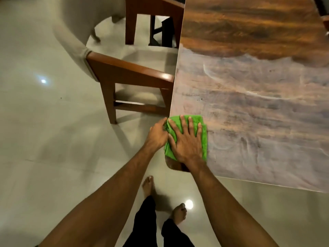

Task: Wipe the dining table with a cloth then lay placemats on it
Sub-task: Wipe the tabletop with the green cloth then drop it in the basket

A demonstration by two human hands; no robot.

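A green cloth [203,138] lies on the near left corner of the dark wooden dining table [249,104]. My right hand [187,141] presses flat on top of the cloth with fingers spread. My left hand [157,134] is at the table's left edge and grips the cloth's left side. The near half of the tabletop carries pale, hazy wipe streaks; the far half looks dark and glossy. No placemats are in view.
A wooden chair [128,77] with a grey cover over its back stands at the table's left side, a second wooden chair [142,15] behind it. Glossy pale floor tiles [44,122] spread to the left. My bare feet [178,213] stand below the table's corner.
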